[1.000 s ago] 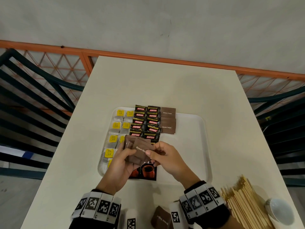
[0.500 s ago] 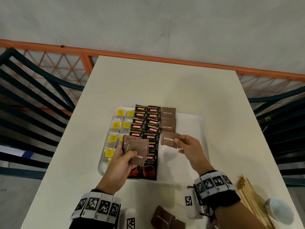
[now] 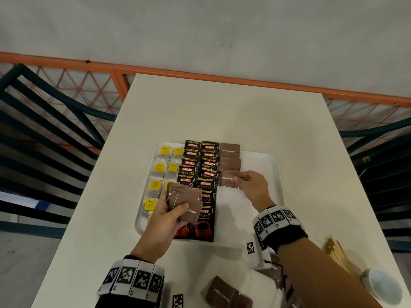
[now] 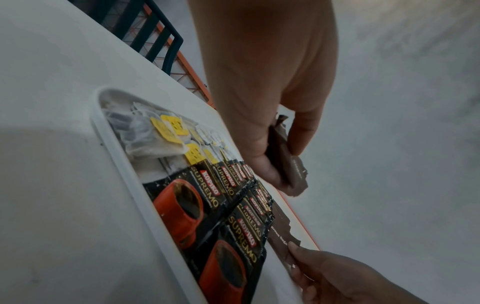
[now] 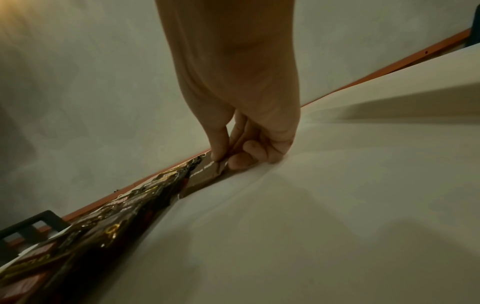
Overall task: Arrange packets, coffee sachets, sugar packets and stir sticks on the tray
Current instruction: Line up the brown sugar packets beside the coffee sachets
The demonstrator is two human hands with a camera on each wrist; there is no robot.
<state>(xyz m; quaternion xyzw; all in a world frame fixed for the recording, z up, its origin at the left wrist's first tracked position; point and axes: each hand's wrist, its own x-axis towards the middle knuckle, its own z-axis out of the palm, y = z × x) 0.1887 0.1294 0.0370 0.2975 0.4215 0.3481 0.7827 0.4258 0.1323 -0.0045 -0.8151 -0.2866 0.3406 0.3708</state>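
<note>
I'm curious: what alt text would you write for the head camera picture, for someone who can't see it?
A person's right hand lays a brown sugar packet onto a white tray, beside rows of black coffee sachets and yellow-tagged tea bags. The left hand holds more sugar packets above the tray's near side.

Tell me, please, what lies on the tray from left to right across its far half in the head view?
Tea bags with yellow tags → black Kopiko coffee sachets → column of brown sugar packets → right hand pinching the nearest brown sugar packet → bare tray.
</note>
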